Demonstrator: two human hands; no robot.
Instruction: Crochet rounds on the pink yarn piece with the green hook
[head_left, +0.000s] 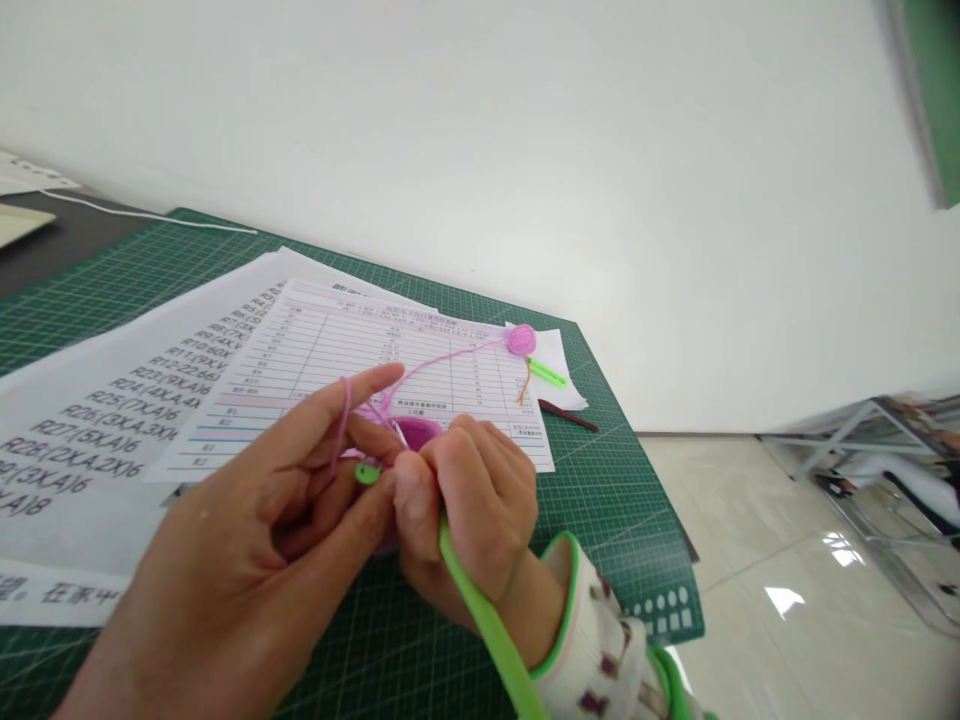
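My left hand (247,530) is closed on a pink crochet piece (415,430), pinching its edge between thumb and fingers. Pink yarn loops over the raised index finger. A small green stitch marker (367,472) sits by those fingertips. Wrapped in my right hand (480,500) is a crochet hook (487,625) with a green handle; its metal tip meets the work beside the left fingertips. Both hands touch at the piece and hide most of it. From there the yarn runs back to a small pink yarn ball (521,340) on the papers.
Printed pattern sheets (97,400) and a table sheet (337,345) lie on a green cutting mat (622,510). Near the yarn ball are a slim bright green tool (547,372), an orange strand (524,385) and a dark brown strip (568,415). A white wall (525,150) stands behind.
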